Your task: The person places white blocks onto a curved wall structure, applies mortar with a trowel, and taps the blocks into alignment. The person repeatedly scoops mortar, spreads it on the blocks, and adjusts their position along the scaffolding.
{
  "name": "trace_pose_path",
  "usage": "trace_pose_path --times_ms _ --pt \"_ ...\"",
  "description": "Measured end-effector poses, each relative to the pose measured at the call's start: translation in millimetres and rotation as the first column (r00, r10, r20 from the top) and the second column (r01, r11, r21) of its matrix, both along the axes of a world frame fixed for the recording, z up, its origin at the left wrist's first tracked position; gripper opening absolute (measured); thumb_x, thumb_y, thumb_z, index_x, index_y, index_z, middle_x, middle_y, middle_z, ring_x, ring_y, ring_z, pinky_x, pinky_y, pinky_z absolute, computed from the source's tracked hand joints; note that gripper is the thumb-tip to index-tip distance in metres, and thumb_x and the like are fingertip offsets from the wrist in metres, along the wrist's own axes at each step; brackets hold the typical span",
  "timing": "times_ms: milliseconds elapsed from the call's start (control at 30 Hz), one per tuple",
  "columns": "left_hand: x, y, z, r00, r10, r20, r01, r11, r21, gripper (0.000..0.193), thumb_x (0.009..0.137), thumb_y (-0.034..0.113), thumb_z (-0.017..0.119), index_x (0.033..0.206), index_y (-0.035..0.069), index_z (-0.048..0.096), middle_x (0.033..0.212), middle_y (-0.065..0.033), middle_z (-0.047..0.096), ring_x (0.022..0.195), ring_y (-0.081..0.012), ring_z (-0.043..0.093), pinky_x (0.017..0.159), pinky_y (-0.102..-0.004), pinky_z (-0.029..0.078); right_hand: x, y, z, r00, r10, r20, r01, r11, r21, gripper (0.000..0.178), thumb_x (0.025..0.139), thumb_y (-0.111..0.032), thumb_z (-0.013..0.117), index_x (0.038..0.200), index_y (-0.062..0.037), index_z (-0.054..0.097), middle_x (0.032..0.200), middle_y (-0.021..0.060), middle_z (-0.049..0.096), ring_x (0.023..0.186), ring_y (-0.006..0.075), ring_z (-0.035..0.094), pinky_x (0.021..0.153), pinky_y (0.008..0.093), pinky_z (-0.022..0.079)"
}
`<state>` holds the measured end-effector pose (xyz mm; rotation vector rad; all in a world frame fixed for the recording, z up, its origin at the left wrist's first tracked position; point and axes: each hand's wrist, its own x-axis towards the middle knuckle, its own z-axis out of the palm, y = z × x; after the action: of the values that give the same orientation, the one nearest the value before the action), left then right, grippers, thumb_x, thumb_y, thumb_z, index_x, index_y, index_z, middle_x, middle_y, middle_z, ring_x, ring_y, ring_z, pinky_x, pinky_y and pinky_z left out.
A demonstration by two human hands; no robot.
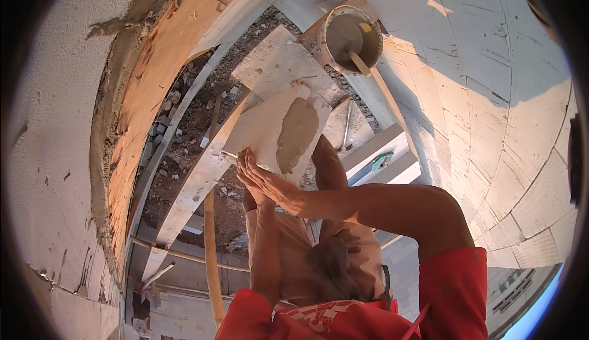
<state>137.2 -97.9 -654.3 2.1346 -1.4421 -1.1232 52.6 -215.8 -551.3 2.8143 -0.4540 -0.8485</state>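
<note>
My right hand [274,188] reaches across from the right, its fingers stretched out and held flat against my left hand [257,194]. The left hand lies partly behind it, also with its fingers extended, as far as they show. Nothing can be seen held in either one. Both hands meet at the near left corner of a pale, flat board [254,125]. On that board a long patch of wet grey mortar [297,134] is spread. Whether the fingertips touch the board's edge, I cannot tell.
Beyond the board lies another pale slab [276,61]. A bucket [323,39] of grey mix stands past it, with a handle [359,64] sticking out. A green-handled tool [381,161] rests to the right. Wooden beams [199,183] cross above rubble; block walls rise on both sides.
</note>
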Motion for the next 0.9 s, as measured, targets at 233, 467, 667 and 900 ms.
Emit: trace_pose_path --times_ms 233,467,667,900 --pt "12 -10 -6 1.000 0.019 -0.018 -0.020 0.999 -0.044 0.107 0.073 0.030 0.088 0.157 0.012 0.025 0.160 -0.0177 0.028 0.151 -0.0418 0.021 0.126 -0.0555 0.018 25 -6 -11 0.998 0.055 -0.005 -0.055 0.997 0.049 0.056 0.097 -0.033 0.052 0.148 -0.0098 0.047 0.146 0.0147 0.047 0.133 0.0393 0.042 0.112 0.0579 0.029" --pt "84 -9 -36 0.995 -0.085 0.051 0.076 0.985 0.155 0.130 0.062 0.025 0.092 0.162 0.012 0.011 0.166 -0.0155 0.019 0.154 -0.0428 0.012 0.126 -0.0581 0.019 10 -15 -6 0.967 0.255 -0.017 -0.254 0.967 0.028 0.042 0.092 -0.031 0.059 0.125 -0.0080 0.070 0.128 0.0108 0.060 0.127 0.0356 0.048 0.106 0.0584 0.036" --pt "89 -2 -61 0.976 -0.208 0.064 0.187 0.952 0.241 0.138 0.057 0.037 0.096 0.162 0.016 0.008 0.163 -0.0178 0.027 0.150 -0.0415 0.026 0.122 -0.0590 0.022 14 -33 -1 0.913 0.407 -0.018 -0.397 0.899 0.183 0.031 0.087 -0.031 0.061 0.100 -0.0117 0.081 0.119 0.0104 0.065 0.122 0.0359 0.051 0.099 0.0581 0.041" --pt "62 9 -20 0.985 0.164 -0.045 -0.162 0.985 0.053 0.130 0.062 0.036 0.095 0.159 0.006 0.014 0.162 -0.0201 0.026 0.146 -0.0407 0.032 0.121 -0.0498 0.030 54 -35 71 0.850 0.526 -0.010 -0.521 0.844 0.124 0.033 0.084 -0.031 0.061 0.100 -0.0093 0.080 0.116 0.0134 0.066 0.115 0.0356 0.052 0.096 0.0561 0.040"
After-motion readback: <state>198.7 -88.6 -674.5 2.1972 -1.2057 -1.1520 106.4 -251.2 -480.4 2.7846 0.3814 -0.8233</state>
